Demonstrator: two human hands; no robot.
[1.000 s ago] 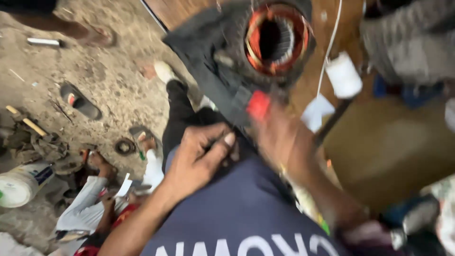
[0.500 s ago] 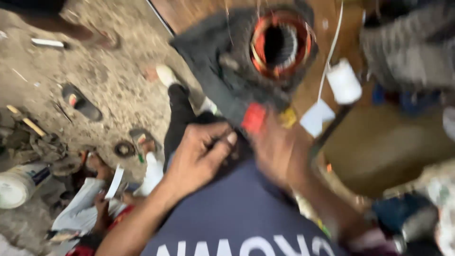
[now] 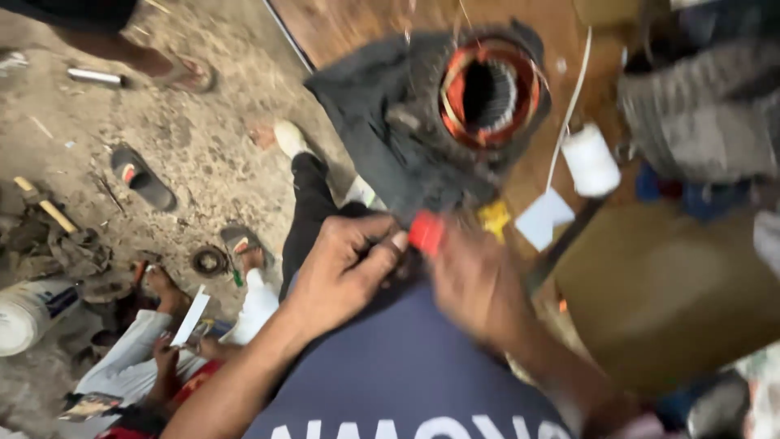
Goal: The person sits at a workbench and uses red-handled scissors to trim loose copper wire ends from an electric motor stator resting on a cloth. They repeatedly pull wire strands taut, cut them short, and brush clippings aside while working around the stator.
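Two hands meet at the near edge of a wooden bench, just below a dark, greasy motor body (image 3: 406, 138) whose open end shows a ring of copper-coloured winding (image 3: 490, 93). The left hand (image 3: 345, 260) is curled narrow, its fingertips pinched toward a small red piece (image 3: 426, 232) that sits just beside them; whether they actually grip it cannot be told. The right hand (image 3: 475, 284) is smeared by motion, lying just right of the red piece, and the pictures do not show whether it is wide or closed, or whether it holds anything.

The motor rests tilted on the bench (image 3: 357, 24), well within reach. Beside it lie a yellow scrap (image 3: 494, 218), a white square of paper (image 3: 544, 218) and a white spool of thread (image 3: 591, 160) with a strand running up from it.

As a judgement, the winding looks already seated in the core, while loose wire ends and the thread lying unused suggest that tidying and tying remain undone.

On the dirt floor to the left sit a sandal (image 3: 142, 176), a hammer (image 3: 45, 205) and a white bucket (image 3: 28, 313); another person sits low there holding a strip of paper (image 3: 191, 315).
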